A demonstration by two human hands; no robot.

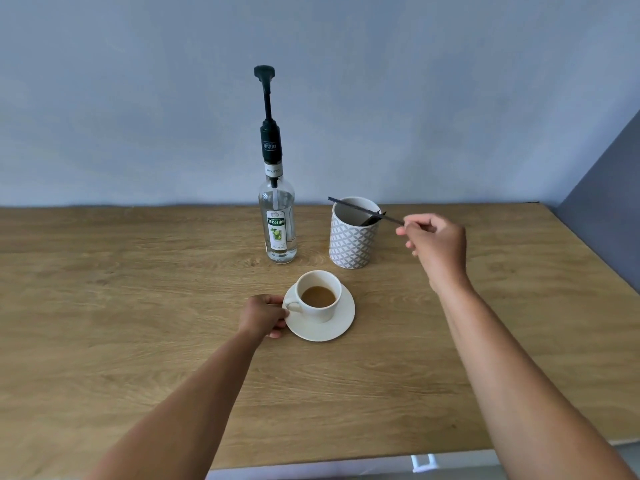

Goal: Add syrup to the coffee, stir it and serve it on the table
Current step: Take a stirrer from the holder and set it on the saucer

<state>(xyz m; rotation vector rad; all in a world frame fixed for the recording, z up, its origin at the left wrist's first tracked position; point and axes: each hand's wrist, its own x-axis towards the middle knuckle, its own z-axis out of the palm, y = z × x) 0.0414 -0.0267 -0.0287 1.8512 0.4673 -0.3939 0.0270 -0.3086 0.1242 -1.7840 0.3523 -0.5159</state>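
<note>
A white cup [320,297] with brown coffee stands on a white saucer [334,329] in the middle of the wooden table [138,306]. My left hand [264,315] grips the saucer's left rim beside the cup handle. Behind the cup stands a clear syrup bottle [277,225] with a tall black pump. To its right is a patterned white holder [351,242]. My right hand [436,240] pinches a thin black stirrer [363,211], held nearly level across the holder's mouth. A second dark stick leans inside the holder.
A blue-grey wall rises behind the table. A darker grey panel [602,206] bounds the far right. The table's front edge runs along the bottom, with a white fitting [422,462] below it.
</note>
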